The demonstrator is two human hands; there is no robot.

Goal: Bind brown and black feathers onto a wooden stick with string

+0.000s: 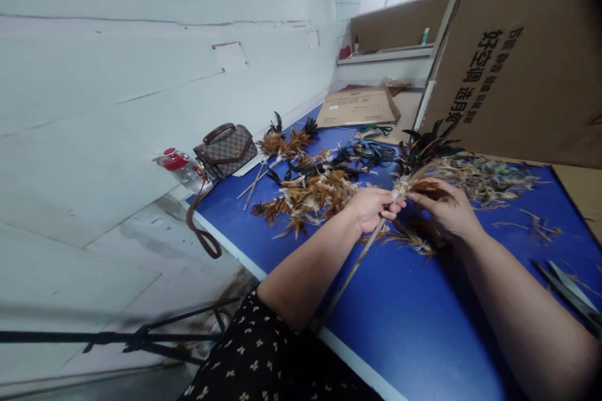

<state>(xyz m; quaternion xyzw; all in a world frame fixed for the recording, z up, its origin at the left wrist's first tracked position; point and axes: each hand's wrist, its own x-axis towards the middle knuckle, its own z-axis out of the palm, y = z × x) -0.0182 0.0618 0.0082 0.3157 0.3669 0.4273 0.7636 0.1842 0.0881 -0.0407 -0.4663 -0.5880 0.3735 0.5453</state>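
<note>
Feathers (426,153) on stick (362,255), above worktop (404,313). Left hand (371,208) grips stick at feather base; right hand (449,210) pinches brown feathers. Advisable: stick steady, feather bases flush.

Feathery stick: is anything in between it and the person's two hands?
No, nothing visible is in the way. The left hand already grips the stick below the feathers, and the right hand pinches the feathers near the stick's top.
</note>
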